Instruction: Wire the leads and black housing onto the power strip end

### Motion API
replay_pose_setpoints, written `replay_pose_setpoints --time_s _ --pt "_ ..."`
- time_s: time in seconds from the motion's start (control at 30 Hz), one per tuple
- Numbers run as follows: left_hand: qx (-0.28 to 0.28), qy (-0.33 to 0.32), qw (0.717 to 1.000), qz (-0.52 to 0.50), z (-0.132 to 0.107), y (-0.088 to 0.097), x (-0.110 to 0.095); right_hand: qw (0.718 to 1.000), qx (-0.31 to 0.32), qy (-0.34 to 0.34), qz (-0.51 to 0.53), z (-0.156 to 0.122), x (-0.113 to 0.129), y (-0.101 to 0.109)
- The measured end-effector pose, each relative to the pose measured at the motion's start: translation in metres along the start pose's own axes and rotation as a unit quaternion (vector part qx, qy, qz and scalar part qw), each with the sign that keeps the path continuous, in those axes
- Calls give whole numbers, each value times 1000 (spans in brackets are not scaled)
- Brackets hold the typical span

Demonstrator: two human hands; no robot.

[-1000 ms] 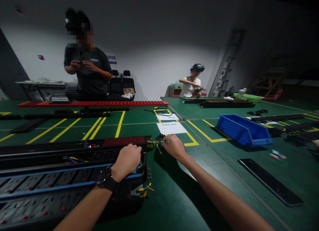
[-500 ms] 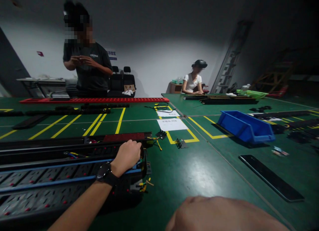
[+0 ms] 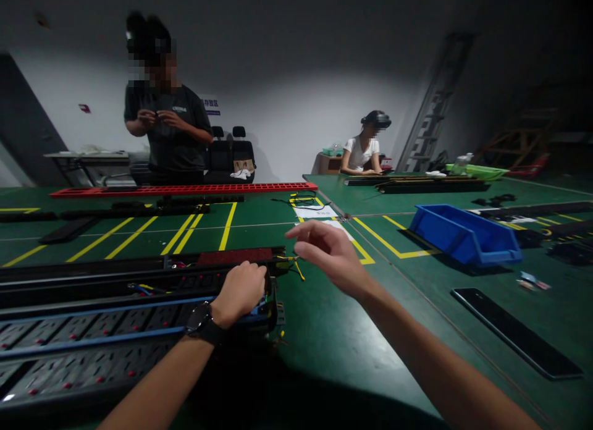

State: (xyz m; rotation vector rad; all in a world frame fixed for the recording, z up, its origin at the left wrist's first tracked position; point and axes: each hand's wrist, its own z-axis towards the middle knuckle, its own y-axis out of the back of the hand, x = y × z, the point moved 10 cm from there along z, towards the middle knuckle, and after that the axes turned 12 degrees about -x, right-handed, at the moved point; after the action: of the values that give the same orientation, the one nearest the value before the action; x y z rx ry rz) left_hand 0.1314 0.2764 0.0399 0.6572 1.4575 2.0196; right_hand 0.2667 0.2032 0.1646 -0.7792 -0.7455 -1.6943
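Black strip assembly (image 3: 152, 312) runs off to the L of the L hand (image 3: 241, 289), its R end edge just past the knuckles; bare green tabletop (image 3: 333, 325) opens R of that edge, nearer than the R hand (image 3: 334, 257), and on to a dark slab (image 3: 516, 332), well apart to the R hand's lower R. Blue bin (image 3: 463, 235) sits R of the R hand w/ clear room btwn. White sheet (image 3: 319, 212) just beyond R fingertips, red slotted rail (image 3: 185, 189) farther off, beyond the L hand. Grip: R hand released, thumb & fingers curled but parted, held over the table; yellow wire (image 3: 301, 272) pokes out just L of it, apart. L hand fist-like, resting on the assembly's R end; fingertips hidden, can't tell if it's clenched on a part.
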Motion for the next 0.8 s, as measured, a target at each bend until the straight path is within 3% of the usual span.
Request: replay_pose_setpoints --time_s 0.07,0.13,0.27,0.33,0.43,0.8 --pt "4 7 1000 24 1 2 0 981 -66 -39 -177 15 -62 14" --pt "9 15 999 41 2 3 1 936 -42 -84 -340 14 -114 19" --pt "11 20 999 42 2 4 0 845 44 -115 -521 -6 -163 23" --pt "12 21 999 42 2 3 1 830 90 -117 -537 -13 -172 18" --pt "14 21 999 43 2 2 2 830 131 -111 -530 -19 -176 7" --pt "19 29 999 34 2 1 3 826 146 -96 -535 -23 -169 -10"
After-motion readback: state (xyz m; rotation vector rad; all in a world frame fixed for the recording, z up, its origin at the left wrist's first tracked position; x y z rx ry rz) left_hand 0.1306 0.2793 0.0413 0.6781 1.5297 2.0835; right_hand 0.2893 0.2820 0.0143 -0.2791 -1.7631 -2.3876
